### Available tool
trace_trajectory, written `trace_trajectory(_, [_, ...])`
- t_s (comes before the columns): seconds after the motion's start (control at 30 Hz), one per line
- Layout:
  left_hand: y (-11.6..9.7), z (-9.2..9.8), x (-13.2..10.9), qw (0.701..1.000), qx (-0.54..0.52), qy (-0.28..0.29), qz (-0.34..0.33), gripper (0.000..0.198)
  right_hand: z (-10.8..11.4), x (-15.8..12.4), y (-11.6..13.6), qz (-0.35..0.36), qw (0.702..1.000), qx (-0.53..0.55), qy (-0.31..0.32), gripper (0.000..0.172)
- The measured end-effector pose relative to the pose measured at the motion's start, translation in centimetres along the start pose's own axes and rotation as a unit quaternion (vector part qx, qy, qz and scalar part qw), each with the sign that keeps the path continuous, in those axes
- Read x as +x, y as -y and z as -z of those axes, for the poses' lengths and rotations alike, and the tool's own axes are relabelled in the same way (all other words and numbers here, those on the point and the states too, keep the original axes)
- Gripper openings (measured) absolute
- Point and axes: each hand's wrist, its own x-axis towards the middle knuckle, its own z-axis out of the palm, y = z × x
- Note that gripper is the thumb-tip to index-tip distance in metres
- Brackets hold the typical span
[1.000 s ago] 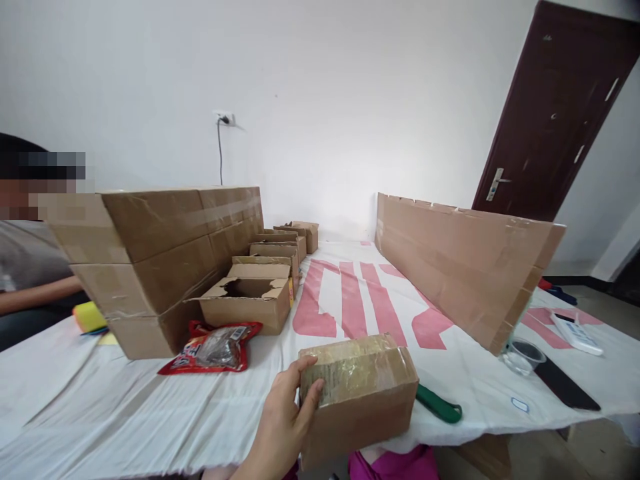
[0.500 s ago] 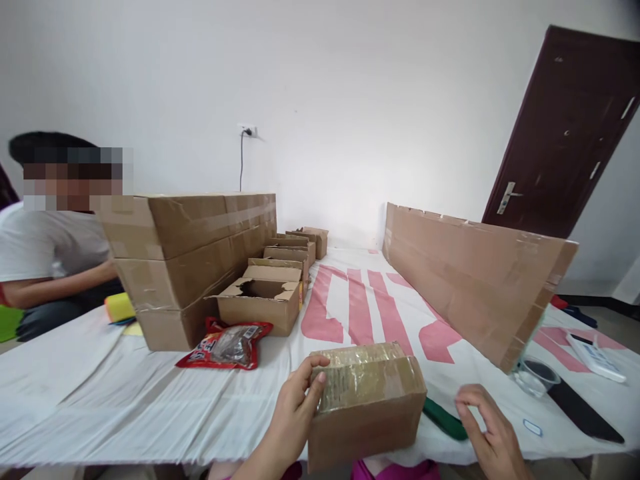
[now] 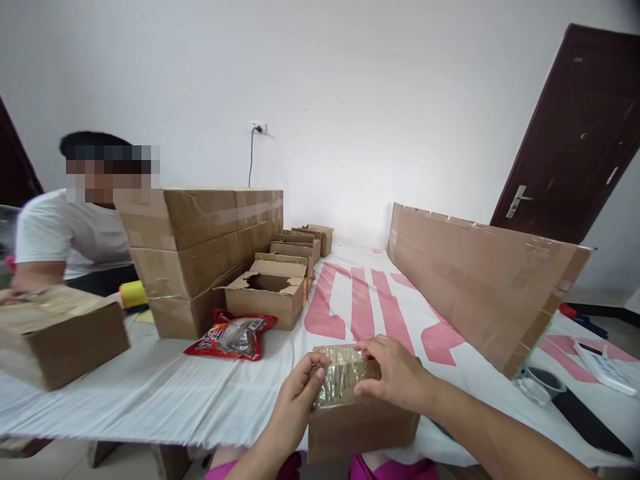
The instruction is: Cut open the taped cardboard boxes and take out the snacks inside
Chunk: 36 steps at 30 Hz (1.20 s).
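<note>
My left hand (image 3: 297, 392) grasps the taped box (image 3: 361, 432) at the surface's (image 3: 210, 403) near edge; right hand (image 3: 394, 373) over its top (can't tell if gripping).

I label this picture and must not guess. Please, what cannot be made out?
In the head view:
Inside of the taped cardboard box: hidden by its top.
Right part of that top: covered by the right hand.
Cardboard box at the left: blurred, cut off by the edge.
Fine print on the red plastic packet: too small.
Bottom of the nearest open carton: hidden by its front wall.
</note>
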Motion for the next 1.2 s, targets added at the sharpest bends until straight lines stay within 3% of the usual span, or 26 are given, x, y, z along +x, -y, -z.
trace_trajectory(0.13, [0.1,0.1,-0.1,1.000,-0.003,0.002,0.002,0.040,-0.6,0.8,-0.1,0.004,0.999,0.049,-0.001,0.011])
trace_trajectory(0.33, [0.4,0.2,-0.1,0.999,0.051,-0.008,-0.014,0.039,-1.5,0.7,-1.2,-0.003,0.998,0.060,-0.030,0.013])
trace_trajectory(0.57, [-0.3,0.0,-0.3,0.983,0.157,-0.071,-0.065,0.037,-1.7,0.6,-1.8,0.014,0.996,0.070,-0.056,0.015])
trace_trajectory(0.83, [0.4,0.0,-1.1,0.955,0.256,-0.109,-0.102,0.039,0.2,-1.2,-3.1,0.008,0.995,0.088,-0.036,0.015])
trace_trajectory(0.9, [0.5,0.3,-1.8,0.953,0.268,-0.083,-0.118,0.039,1.4,-2.7,-2.4,0.046,0.997,0.063,-0.026,0.014])
trace_trajectory(0.97, [0.4,0.6,-2.6,0.948,0.272,-0.016,-0.163,0.041,2.5,-4.5,-1.3,0.082,0.996,0.035,-0.016,0.012])
trace_trajectory(1.03, [0.4,0.8,-3.2,0.941,0.259,0.041,-0.216,0.054,3.2,-6.1,-0.1,0.101,0.994,0.012,0.037,0.007])
trace_trajectory(1.13, [0.7,0.7,-3.5,0.937,0.237,0.036,-0.252,0.072,3.1,-7.3,0.7,0.104,0.986,-0.003,0.130,0.010])
trace_trajectory(1.2, [1.0,0.5,-3.3,0.934,0.251,0.028,-0.252,0.058,2.3,-7.1,0.3,0.089,0.990,-0.005,0.110,0.015])
